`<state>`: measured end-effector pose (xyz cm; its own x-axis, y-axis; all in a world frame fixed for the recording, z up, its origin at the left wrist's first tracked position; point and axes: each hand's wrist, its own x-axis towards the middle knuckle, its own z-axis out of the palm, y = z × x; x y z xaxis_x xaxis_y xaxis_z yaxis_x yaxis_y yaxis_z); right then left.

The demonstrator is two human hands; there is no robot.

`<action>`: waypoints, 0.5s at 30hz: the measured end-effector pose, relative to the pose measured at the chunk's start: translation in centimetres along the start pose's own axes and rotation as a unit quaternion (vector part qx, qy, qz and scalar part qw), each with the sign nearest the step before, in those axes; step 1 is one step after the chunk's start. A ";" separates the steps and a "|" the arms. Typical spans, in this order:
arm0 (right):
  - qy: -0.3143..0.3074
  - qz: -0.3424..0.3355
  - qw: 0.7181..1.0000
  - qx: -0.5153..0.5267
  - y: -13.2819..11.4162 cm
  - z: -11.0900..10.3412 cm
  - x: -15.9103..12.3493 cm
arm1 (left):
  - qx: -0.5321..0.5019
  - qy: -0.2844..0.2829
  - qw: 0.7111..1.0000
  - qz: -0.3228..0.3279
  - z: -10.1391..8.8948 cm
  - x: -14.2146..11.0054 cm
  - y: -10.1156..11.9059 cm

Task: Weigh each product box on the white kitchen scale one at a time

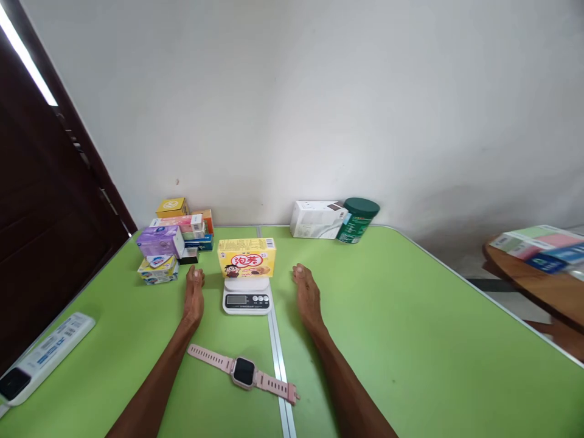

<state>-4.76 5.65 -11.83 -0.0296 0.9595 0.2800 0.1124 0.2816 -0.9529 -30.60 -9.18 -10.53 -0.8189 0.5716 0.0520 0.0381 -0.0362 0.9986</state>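
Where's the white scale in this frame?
In the head view, the white scale sits just left of centre, between the left hand and right hand, with the yellow box at its far end and the pink watch nearer the camera.

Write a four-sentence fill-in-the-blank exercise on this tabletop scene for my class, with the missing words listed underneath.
1. The yellow box stands on a white digital ____.
2. Lying between the forearms, the item with a pink strap is a ____.
3. The pile of small boxes is nearer the person's ____ hand.
4. The colour of the tabletop is ____.

Missing words: scale; watch; left; green.
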 end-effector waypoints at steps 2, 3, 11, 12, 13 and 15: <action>-0.011 0.027 0.999 0.013 -1.0 -0.1 -0.2 | 0.004 0.004 1.000 -0.001 -0.1 0.1 -0.1; -0.016 0.034 0.999 0.016 -1.5 -0.1 -0.3 | 0.005 0.003 1.000 -0.001 -0.1 0.1 -0.1; -0.029 0.043 0.998 0.030 -3.3 -0.5 -0.8 | 0.022 -0.005 1.000 0.009 -0.1 0.0 0.4; -0.030 0.041 0.998 0.031 -3.3 -0.5 -0.8 | 0.025 -0.005 1.000 0.009 -0.1 0.0 0.4; -0.029 0.040 0.998 0.031 -3.3 -0.5 -0.8 | 0.028 -0.006 1.000 0.008 -0.1 -0.1 0.4; -0.024 0.037 0.999 0.031 -3.3 -0.5 -0.8 | 0.031 -0.011 0.999 0.009 -0.1 0.0 0.3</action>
<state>-4.63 3.97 -8.81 -0.0705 0.9763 0.2045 0.0543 0.2085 -0.9765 -30.60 -9.30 -10.20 -0.8050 0.5892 0.0696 0.0893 0.0044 0.9960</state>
